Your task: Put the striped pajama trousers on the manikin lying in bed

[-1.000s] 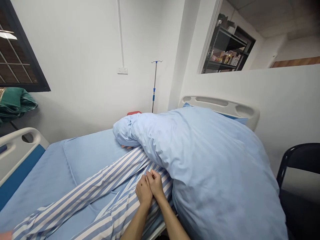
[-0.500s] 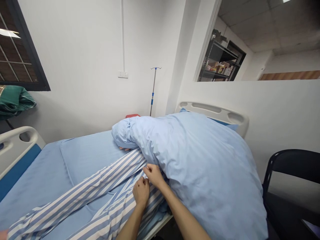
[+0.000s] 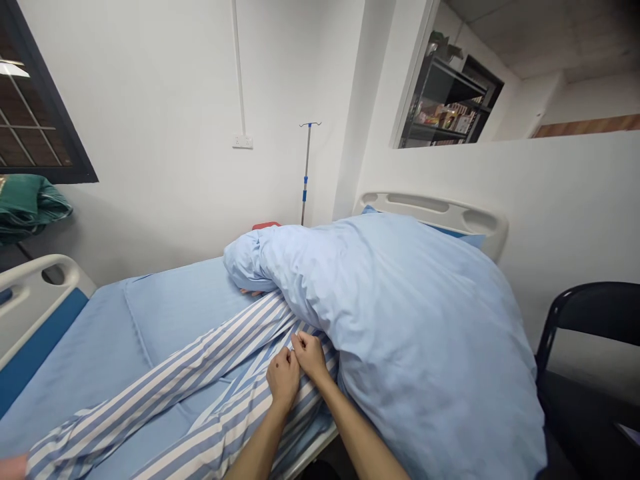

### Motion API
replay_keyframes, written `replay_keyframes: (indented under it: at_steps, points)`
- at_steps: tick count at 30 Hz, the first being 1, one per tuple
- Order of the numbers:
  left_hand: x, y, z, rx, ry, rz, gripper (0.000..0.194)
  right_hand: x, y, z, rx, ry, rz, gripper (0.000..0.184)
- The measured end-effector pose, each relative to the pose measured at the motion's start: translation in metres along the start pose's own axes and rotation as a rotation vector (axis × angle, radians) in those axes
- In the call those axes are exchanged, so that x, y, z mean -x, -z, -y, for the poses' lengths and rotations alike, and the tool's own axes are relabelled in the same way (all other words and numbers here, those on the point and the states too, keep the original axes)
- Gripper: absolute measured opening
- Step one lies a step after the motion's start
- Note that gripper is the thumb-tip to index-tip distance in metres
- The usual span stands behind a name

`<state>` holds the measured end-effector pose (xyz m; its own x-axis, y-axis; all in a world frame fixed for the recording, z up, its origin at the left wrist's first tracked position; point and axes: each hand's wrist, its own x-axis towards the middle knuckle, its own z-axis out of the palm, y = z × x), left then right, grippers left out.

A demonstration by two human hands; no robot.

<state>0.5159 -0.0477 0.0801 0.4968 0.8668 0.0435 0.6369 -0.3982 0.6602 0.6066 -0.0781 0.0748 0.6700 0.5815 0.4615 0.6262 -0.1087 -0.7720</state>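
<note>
The left hand (image 3: pixel 283 379) and right hand (image 3: pixel 310 357) press close together, fingers pinching blue-and-white striped pyjama cloth (image 3: pixel 250 400) right beneath them. The creased cloth runs toward seven o'clock; a pale blue duvet (image 3: pixel 415 340) bulges at two o'clock.

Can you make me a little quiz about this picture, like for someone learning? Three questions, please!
1. True or false: the left hand and the right hand are both on the striped cloth.
2. What colour is the big blanket? A green, B blue, C red.
3. Fill in the word: the chair on the right is ____.

Key: 1 true; 2 B; 3 black.
</note>
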Motion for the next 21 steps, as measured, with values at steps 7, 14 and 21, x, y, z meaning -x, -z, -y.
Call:
replay_keyframes:
  at_steps: [7, 14, 21]
  points:
    - [-0.019, 0.005, -0.005, 0.274, -0.083, -0.001, 0.029, -0.003, 0.002, -0.002, -0.162, -0.031, 0.041, 0.041]
    - [-0.031, 0.002, -0.036, 0.530, -0.111, -0.086, 0.041, -0.009, 0.008, 0.001, -0.359, -0.126, -0.004, 0.039]
    - [-0.011, -0.027, -0.015, 0.072, -0.095, -0.035, 0.035, -0.006, 0.006, -0.001, -0.336, -0.159, -0.027, 0.040]
